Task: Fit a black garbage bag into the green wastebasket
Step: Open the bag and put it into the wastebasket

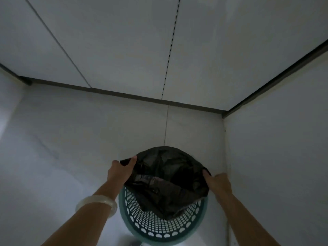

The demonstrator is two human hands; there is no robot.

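Note:
A green wastebasket [160, 229] with a perforated wall stands on the floor at the bottom centre, seen from above. A black garbage bag [166, 178] hangs open over its far half, its lower part sagging inside the basket. My left hand [120, 170] pinches the bag's left edge between thumb and fingers. My right hand [219, 183] grips the bag's right edge. The bag's mouth is stretched between both hands and covers the basket's far rim. The near rim is uncovered.
The basket stands in a corner: a white wall [276, 157] rises close on the right, and a dark baseboard [124, 94] runs along the far wall. Pale floor [62, 148] stretches to the left. A clear bangle [96, 204] sits on my left wrist.

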